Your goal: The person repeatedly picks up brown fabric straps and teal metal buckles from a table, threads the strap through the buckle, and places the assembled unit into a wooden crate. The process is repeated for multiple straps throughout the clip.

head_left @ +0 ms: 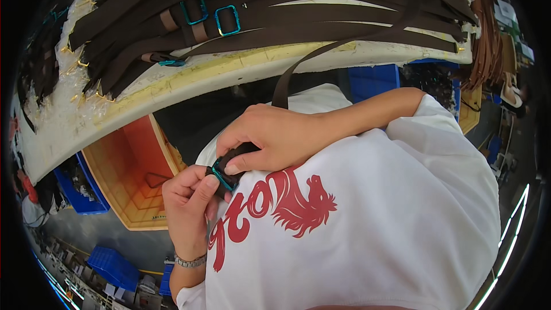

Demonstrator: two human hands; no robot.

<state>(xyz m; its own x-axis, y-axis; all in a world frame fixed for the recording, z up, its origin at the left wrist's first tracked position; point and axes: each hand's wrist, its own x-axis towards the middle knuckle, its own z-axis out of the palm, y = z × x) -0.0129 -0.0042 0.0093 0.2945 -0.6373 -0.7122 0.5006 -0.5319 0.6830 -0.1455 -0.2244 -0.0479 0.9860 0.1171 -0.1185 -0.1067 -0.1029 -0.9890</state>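
Observation:
Close to my body, both hands work on a dark brown webbing strap (pixel 282 86) with a teal metal buckle (pixel 225 178). My left hand (pixel 192 198), a metal watch at its wrist, pinches the buckle's left side between thumb and fingers. On the other side my right hand (pixel 275 138) is closed on strap folded at the buckle, its thumb pressing from below. Part of the webbing inside my grip is hidden. From behind my right hand the strap runs up over the table edge and across the pile there.
On the white padded table (pixel 252 70) lie several dark straps (pixel 321 31) with teal rectangular buckles (pixel 228 20). Below stand an orange-lined crate (pixel 140 149), a blue crate (pixel 379 83) and another blue crate (pixel 113 267). Brown cords (pixel 475 28) hang at the table's right end.

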